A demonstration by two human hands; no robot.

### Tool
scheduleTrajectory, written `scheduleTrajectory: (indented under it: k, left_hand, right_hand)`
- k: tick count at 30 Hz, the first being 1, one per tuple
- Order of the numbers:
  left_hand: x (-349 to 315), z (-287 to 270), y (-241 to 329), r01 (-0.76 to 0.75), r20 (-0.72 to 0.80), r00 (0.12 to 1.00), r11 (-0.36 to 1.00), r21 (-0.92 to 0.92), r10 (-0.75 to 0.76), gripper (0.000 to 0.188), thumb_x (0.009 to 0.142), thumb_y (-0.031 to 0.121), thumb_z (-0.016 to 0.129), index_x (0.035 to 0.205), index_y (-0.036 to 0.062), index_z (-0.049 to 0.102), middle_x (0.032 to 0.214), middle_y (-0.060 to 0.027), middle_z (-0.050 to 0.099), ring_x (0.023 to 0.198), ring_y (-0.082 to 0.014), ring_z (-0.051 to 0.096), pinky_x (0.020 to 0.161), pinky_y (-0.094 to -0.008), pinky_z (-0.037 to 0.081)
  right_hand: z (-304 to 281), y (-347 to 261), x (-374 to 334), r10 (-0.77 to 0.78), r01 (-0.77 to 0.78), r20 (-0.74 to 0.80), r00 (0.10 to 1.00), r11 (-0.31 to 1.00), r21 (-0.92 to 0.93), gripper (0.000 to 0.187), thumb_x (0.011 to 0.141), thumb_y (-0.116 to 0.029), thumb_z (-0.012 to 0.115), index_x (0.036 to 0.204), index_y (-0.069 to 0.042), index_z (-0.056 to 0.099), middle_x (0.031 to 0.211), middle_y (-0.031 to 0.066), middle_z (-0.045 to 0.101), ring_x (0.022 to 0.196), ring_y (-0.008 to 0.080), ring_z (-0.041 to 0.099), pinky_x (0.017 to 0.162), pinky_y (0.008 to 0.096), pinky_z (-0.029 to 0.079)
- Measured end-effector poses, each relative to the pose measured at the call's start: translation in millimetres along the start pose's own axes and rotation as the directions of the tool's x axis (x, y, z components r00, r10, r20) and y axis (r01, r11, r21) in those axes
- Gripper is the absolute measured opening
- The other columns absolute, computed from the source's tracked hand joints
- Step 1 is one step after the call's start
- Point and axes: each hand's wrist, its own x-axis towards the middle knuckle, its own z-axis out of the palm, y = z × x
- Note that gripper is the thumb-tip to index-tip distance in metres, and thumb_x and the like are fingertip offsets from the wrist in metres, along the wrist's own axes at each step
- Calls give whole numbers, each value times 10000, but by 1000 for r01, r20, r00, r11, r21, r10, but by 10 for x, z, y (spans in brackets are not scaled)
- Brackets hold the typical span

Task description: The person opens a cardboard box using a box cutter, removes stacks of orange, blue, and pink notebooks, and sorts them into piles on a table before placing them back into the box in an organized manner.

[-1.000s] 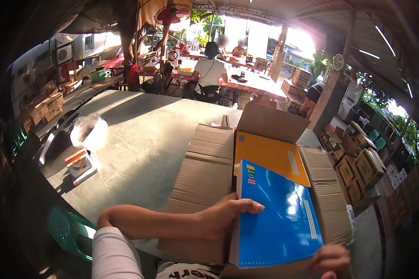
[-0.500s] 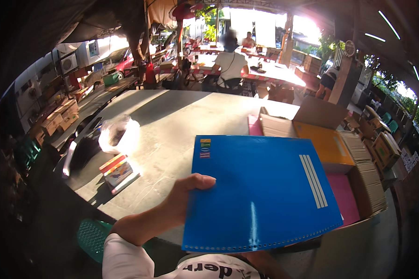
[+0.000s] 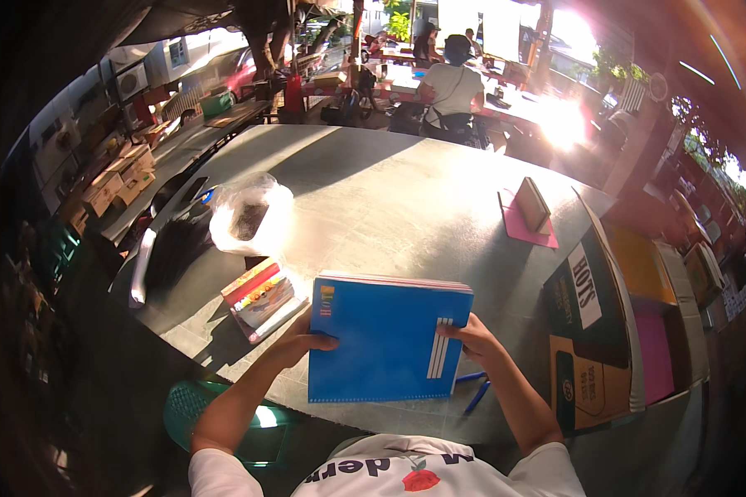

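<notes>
A stack of blue notebooks (image 3: 381,348) stands tilted up in front of my body, its holed edge toward me and page edges showing along the top. My left hand (image 3: 311,338) grips its left side, thumb on the front cover. On the opposite side my right hand (image 3: 471,333) clasps the edge, its thumb also on the cover. Fingers behind the stack are hidden. Just under my right forearm, blue pens (image 3: 477,398) lie on the table. Close to my left hand is a colourful printed pack (image 3: 261,291) resting on white-edged books or pads.
An open cardboard box (image 3: 593,373) at the right holds yellow and pink items. Farther back on the table (image 3: 373,199), a tan block-like object (image 3: 532,205) stands on a pink sheet (image 3: 522,232). A clear plastic bag (image 3: 253,217) sits left. A green chair (image 3: 199,418) is near my left elbow; people are beyond.
The blue stack has moved left and away from the box, and looks more upright. My right hand, mostly hidden before, now shows on its right side. The view has shifted right.
</notes>
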Motion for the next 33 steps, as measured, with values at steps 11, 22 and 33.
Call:
scheduleTrajectory:
  k: [11,22,33]
  left_hand:
    - [407,-591,-473,-177,-76,948,709,682,309,715,559,223,828,1170,47,500,1136,-126,554,1081,-235,522,914,-362,431]
    - [826,-633,-585,-79,-29,994,885,459,104,540,638,143,796,1107,60,543,1105,-86,562,994,-171,545,824,-328,473]
    - [2230,-1536,-39,2,-548,833,990,-143,-81,525,717,321,726,1108,16,556,1117,-95,560,1024,-200,504,936,-404,326]
  right_hand:
    - [-213,378,543,-371,345,19,928,843,-412,740,574,-124,841,1195,-58,445,1129,73,554,1049,160,518,899,321,443]
    - [-294,539,815,-390,249,-63,918,695,-675,513,598,-254,833,999,-58,579,1012,52,626,948,169,595,834,309,474]
    - [-372,-364,2664,72,-182,-237,969,855,-485,553,671,-621,649,810,-86,651,660,21,553,614,110,520,519,263,399]
